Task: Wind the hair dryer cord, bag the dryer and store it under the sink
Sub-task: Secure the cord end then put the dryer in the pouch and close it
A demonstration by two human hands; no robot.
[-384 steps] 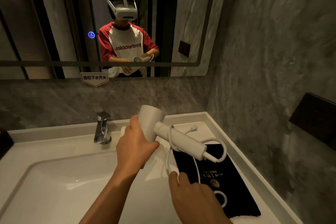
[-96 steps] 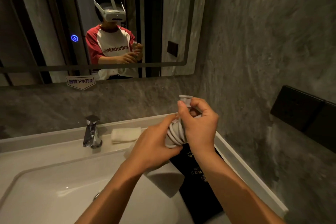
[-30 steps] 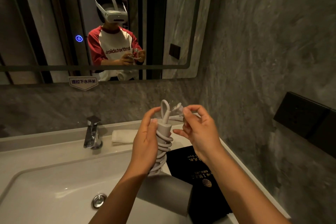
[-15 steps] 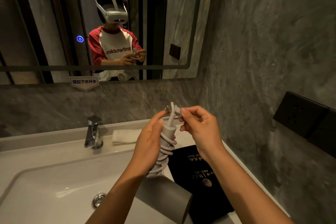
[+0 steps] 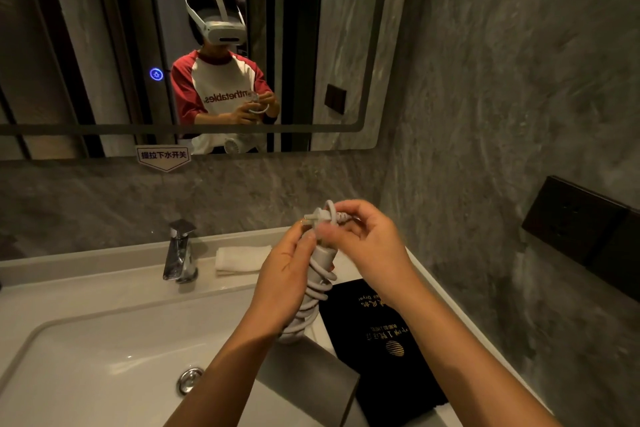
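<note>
Nearest to us, our two forearms reach in over the sink (image 5: pixel 104 350). Our left hand (image 5: pixel 282 282) is closed around the handle of the hair dryer (image 5: pixel 313 371), which it holds up over the right part of the basin. The dryer's long axis runs roughly upright: the handle end points up and slightly away from us, and the wide barrel hangs at the bottom, pointing down and toward us, its mouth out of sight.

The cord (image 5: pixel 317 291) lies in tight turns around the handle, from just above the barrel up to the handle's end. Our right hand (image 5: pixel 372 246) is pinched shut on the last bit of cord, just behind the plug (image 5: pixel 317 218), with the plug lying crosswise above the handle end and its prongs pointing left. A short loop of cord arcs over the top.

So, as we judge it, the winding is almost done; only the free end and plug remain to be tucked or secured. Bagging has not begun: the black bag (image 5: pixel 381 340) lies flat on the table just right of the dryer, beneath our right forearm, apparently empty. Storing under the sink is also still ahead, and the space below is not in view.

Farther back sit a folded white cloth (image 5: pixel 242 258) and the faucet (image 5: pixel 180 253), then the mirror (image 5: pixel 86 45) on the wall.
</note>
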